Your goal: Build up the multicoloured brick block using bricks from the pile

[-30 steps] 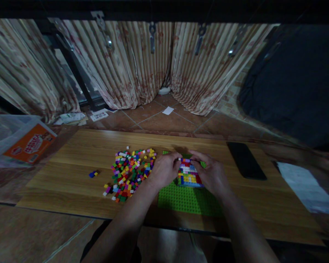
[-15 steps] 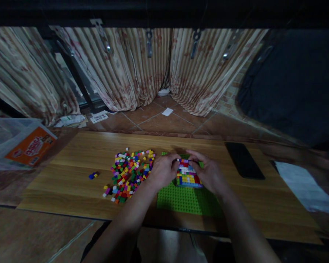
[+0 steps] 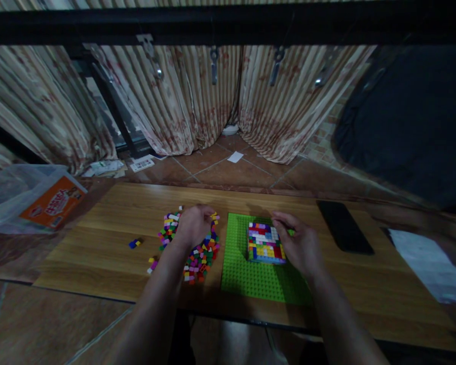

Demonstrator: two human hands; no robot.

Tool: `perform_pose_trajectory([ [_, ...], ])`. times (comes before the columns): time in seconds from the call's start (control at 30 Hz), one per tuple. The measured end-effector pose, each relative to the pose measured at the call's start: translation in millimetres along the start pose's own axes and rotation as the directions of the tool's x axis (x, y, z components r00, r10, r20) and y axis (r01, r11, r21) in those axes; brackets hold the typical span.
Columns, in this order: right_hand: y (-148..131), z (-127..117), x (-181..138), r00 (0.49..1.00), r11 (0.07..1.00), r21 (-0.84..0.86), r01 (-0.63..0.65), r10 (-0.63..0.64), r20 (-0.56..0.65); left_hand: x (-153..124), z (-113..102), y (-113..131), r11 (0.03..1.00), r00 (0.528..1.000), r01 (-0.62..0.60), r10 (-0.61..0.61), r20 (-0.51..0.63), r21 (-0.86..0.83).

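A green baseplate (image 3: 251, 274) lies on the wooden board, with a multicoloured block of small bricks (image 3: 265, 243) built on its upper right part. My right hand (image 3: 300, 246) rests against the right side of that block, fingers curled at its top corner. My left hand (image 3: 193, 224) is over the pile of loose coloured bricks (image 3: 197, 253) to the left of the plate, fingers bent down into the pile; what they hold, if anything, is hidden.
A black phone (image 3: 344, 226) lies at the board's right. A few stray bricks (image 3: 135, 244) sit left of the pile. A clear bag with an orange packet (image 3: 51, 208) lies far left, white paper (image 3: 429, 263) far right. Curtains hang behind.
My left hand has left the brick block and moved left onto the loose pile. My right hand stays at the block's right side. The view shifted slightly.
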State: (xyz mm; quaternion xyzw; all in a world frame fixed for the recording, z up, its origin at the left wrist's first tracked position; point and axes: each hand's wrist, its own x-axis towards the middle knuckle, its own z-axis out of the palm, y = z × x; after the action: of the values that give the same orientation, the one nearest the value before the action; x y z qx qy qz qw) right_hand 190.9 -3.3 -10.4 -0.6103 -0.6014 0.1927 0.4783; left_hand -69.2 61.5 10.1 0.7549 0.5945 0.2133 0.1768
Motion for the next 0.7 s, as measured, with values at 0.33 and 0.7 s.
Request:
perform_pose_trajectory([
  [0.33, 0, 6, -1, 1.0, 1.0, -0.019, 0.002, -0.002, 0.0, -8, 14, 15, 0.971, 1.0, -0.004, -0.003, 0.026, 0.238],
  [0.7, -5, 5, 1, 0.996, 1.0, 0.021, 0.021, -0.019, -0.092, -8, 12, 29, 0.984, 0.996, -0.084, 0.086, 0.004, -0.157],
])
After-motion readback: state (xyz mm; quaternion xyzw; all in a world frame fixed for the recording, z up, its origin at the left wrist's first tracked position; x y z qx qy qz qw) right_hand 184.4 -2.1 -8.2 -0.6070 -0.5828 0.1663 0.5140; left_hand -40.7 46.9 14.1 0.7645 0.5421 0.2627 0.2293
